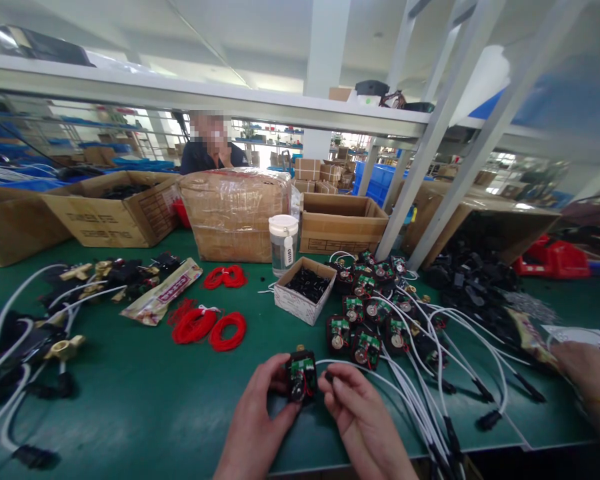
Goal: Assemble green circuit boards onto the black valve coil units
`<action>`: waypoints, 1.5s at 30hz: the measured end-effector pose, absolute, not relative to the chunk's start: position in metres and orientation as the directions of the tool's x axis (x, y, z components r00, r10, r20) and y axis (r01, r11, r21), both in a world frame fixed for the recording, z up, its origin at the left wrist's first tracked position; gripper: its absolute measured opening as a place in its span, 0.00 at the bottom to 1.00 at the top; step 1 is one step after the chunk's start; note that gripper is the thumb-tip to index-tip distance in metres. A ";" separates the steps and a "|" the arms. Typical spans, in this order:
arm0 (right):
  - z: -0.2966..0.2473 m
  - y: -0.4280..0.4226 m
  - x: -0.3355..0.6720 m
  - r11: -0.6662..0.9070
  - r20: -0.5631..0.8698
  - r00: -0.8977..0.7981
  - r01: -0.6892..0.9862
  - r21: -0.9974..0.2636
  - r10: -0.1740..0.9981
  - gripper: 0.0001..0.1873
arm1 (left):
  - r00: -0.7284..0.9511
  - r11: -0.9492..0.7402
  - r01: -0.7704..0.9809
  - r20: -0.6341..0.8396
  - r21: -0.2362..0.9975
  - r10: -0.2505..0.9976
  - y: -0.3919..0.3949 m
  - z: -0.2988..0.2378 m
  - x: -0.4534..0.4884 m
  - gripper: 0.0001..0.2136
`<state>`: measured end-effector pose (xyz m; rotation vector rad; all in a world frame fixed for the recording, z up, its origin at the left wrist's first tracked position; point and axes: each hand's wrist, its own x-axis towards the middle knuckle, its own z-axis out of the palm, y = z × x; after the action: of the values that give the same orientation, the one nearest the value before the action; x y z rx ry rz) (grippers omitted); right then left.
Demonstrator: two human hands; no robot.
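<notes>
My left hand (261, 412) is closed around a small black valve unit (301, 377), whose open face shows a green circuit board, red wires and a round metal part. A white cable runs from its right side. Just right of it, my right hand (357, 417) pinches a small black part (329, 377) between thumb and fingertips; its exact kind is too small to tell. Behind the hands, several similar units (366, 345) with green boards and white cables lie in a cluster. A small white carton (300, 305) of black pieces stands beyond the valve unit.
Red wire coils (195, 325) and a wrapper (163, 293) lie to the left, near brass-fitted units (65, 347). A clear lidded cup (283, 247) stands before cardboard boxes (235, 217). A co-worker's hand (587, 367) is at right. Shelf posts (405, 193) rise behind.
</notes>
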<state>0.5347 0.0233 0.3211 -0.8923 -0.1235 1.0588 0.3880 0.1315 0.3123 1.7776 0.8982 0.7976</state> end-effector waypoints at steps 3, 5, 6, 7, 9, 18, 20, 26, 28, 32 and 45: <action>0.322 0.024 0.536 0.205 -0.328 0.531 -0.715 -0.668 0.781 0.23 | 0.519 -0.272 0.225 0.121 0.935 0.846 0.131 0.312 0.388 0.27; 0.322 0.023 0.537 0.209 -0.328 0.533 -0.715 -0.667 0.780 0.23 | 0.520 -0.273 0.222 0.124 0.936 0.845 0.131 0.311 0.388 0.27; 0.321 0.022 0.537 0.210 -0.325 0.533 -0.715 -0.667 0.781 0.23 | 0.520 -0.274 0.220 0.125 0.936 0.845 0.131 0.311 0.388 0.27; 0.321 0.022 0.537 0.211 -0.322 0.532 -0.715 -0.667 0.783 0.23 | 0.518 -0.275 0.218 0.128 0.936 0.846 0.132 0.311 0.388 0.27; 0.320 0.021 0.536 0.208 -0.319 0.523 -0.719 -0.663 0.791 0.21 | 0.513 -0.275 0.218 0.130 0.936 0.848 0.132 0.311 0.388 0.27; 0.325 0.020 0.532 0.176 -0.287 0.479 -0.712 -0.680 0.830 0.19 | 0.524 -0.265 0.226 0.113 0.937 0.844 0.132 0.310 0.388 0.27; 0.324 0.020 0.532 0.197 -0.234 0.497 -0.669 -0.717 0.836 0.18 | 0.525 -0.264 0.227 0.111 0.937 0.844 0.131 0.311 0.388 0.27; 0.315 0.021 0.532 0.181 -0.148 0.599 -0.453 -0.873 0.787 0.22 | 0.527 -0.267 0.227 0.112 0.937 0.843 0.131 0.314 0.388 0.27; 0.313 0.022 0.532 0.154 -0.144 0.592 -0.423 -0.893 0.793 0.24 | 0.528 -0.265 0.229 0.109 0.937 0.842 0.131 0.315 0.389 0.27; 0.312 0.022 0.529 0.114 -0.159 0.605 -0.387 -0.915 0.781 0.27 | 0.524 -0.274 0.232 0.117 0.933 0.843 0.132 0.314 0.388 0.27; 0.315 0.023 0.530 0.026 0.021 0.681 0.003 -1.000 0.732 0.19 | 0.531 -0.284 0.216 0.131 0.934 0.837 0.132 0.313 0.387 0.26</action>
<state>0.5296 0.0227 0.3151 -1.4510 -0.6502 0.6294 0.3872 0.1316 0.3135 1.7885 0.8781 0.7924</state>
